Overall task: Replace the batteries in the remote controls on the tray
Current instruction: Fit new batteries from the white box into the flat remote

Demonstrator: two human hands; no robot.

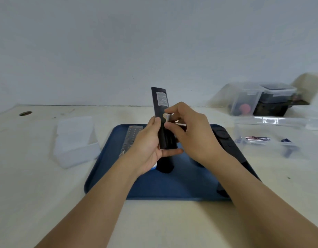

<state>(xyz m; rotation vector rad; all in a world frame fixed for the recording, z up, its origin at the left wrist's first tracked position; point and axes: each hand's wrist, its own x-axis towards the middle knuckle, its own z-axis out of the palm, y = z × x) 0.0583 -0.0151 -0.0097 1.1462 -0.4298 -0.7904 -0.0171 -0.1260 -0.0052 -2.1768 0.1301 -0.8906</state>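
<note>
One slim black remote control (160,111), back side up with a pale printed label near its far end, is held raised above the blue plastic tray (108,158), tilted so its far end points up and away. The left hand (147,151) wraps its grip around the lower half of this remote, thumb along the near edge and fingers curled underneath. The right hand (188,129) pinches a small silvery cylindrical battery (168,118) between thumb and fingertips, right against the back of the remote about halfway along its length; whether the battery sits inside the compartment or just at its mouth I cannot tell.

Below the hands, on the tray, lies a dark rounded piece (164,166), partly hidden by the left wrist; what it is I cannot make out. A grey remote with rows of small buttons (132,136) lies on the tray's far left part, and a long black remote with a round pad (226,140) lies along the tray's right edge, partly covered by the right forearm.

The tray rests on a cream tabletop (47,194). Left of it stands an open frosted plastic box (74,142). To the right, a clear shallow container (265,140) holds several loose batteries (256,139). Further back by the wall are clear lidded storage boxes (262,99) with dark contents.
</note>
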